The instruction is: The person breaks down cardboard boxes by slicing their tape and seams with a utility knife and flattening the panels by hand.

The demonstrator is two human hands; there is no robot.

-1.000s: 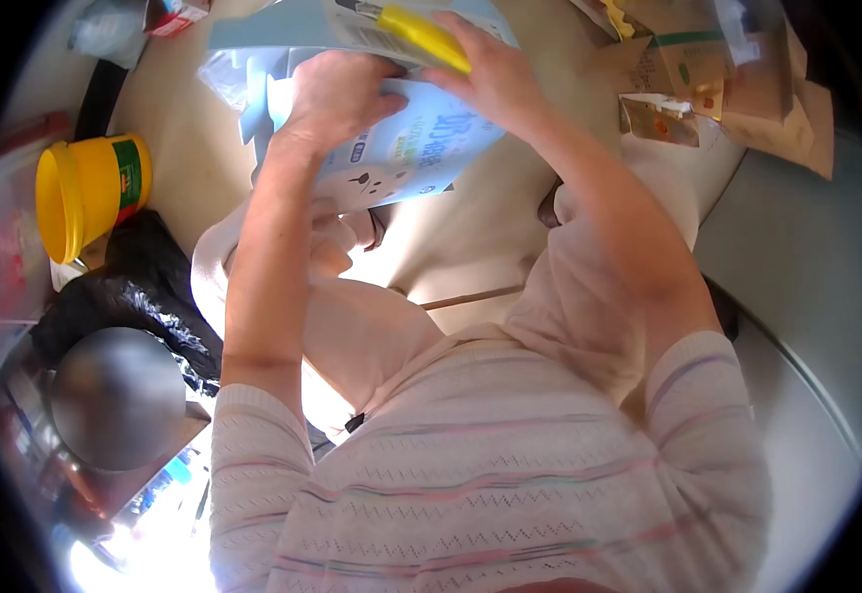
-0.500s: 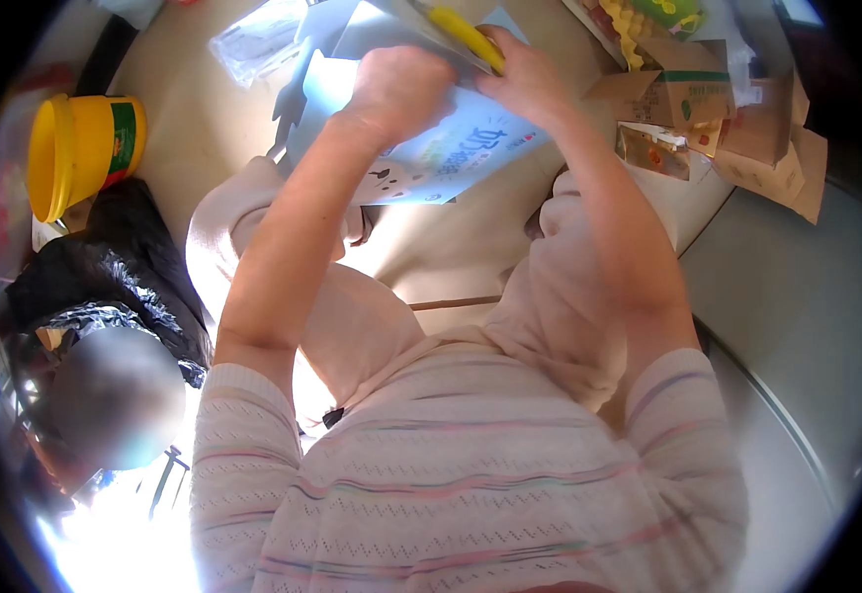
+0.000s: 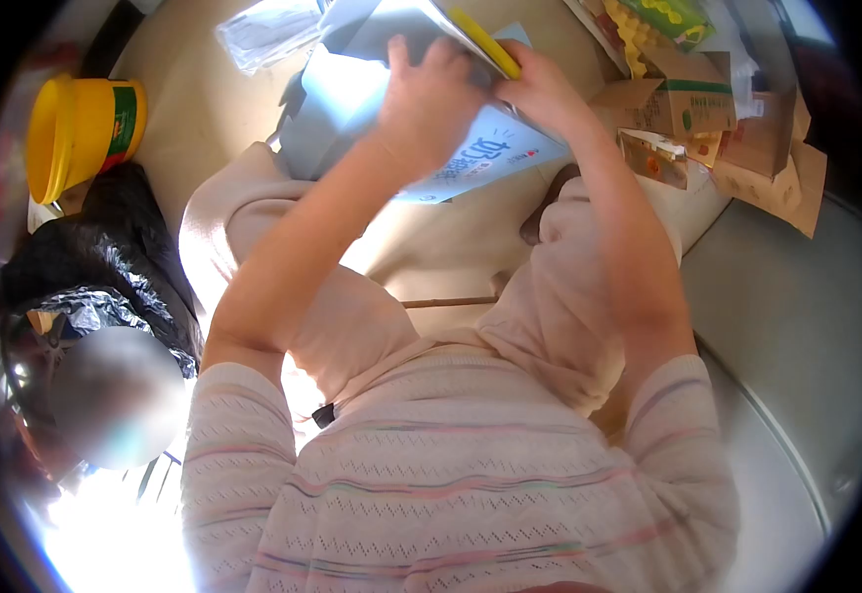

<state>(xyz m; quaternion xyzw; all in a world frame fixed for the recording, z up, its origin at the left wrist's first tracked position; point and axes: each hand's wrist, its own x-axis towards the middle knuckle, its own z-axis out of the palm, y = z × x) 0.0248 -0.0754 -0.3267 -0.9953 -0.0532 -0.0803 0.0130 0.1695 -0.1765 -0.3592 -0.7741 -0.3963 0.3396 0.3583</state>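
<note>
A light-blue printed carton (image 3: 495, 158) with grey inner flaps lies partly unfolded in front of my legs. My left hand (image 3: 429, 104) is over the carton, blurred, with its fingers partly spread against the raised flap. At the carton's upper right edge, my right hand (image 3: 547, 94) is closed around the end of a slim yellow tool (image 3: 485, 44). The tool lies along the flap's edge; its working end is out of sight, so its exact kind is unclear. Whether the right fingers also pinch the cardboard cannot be seen.
A yellow bucket (image 3: 80, 133) lies tipped at the left, above a black plastic bag (image 3: 105, 247). Clear plastic packaging (image 3: 268, 35) sits beyond the carton. Open brown cardboard boxes (image 3: 693, 104) and a yellow egg tray (image 3: 629, 35) are at the upper right.
My left hand has moved right and its fingers have loosened from a fist. The carton, yellow tool and right hand have shifted slightly right, and the grey flap stands differently.
</note>
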